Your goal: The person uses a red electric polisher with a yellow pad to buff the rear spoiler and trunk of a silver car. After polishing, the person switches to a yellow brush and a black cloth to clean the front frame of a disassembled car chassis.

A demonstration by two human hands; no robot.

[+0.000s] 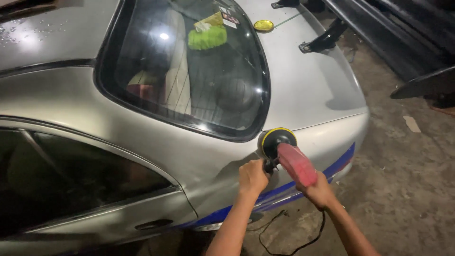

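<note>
A red power polisher (295, 163) with a round yellow-edged black pad (276, 140) presses against the silver car's rear quarter panel (208, 156), just below the corner of the rear window (189, 71). My left hand (251, 176) grips the polisher's black side handle. My right hand (318, 190) holds the rear of its red body. The black power cord (294, 244) hangs from the tool down to the floor.
A yellow disc (263, 25) lies on the car's boot lid (313, 85) near a black spoiler mount (323, 41). A green fluffy cloth (207, 38) shows behind the rear window. A blue stripe (339, 166) runs along the car's side. Concrete floor (407, 180) lies to the right.
</note>
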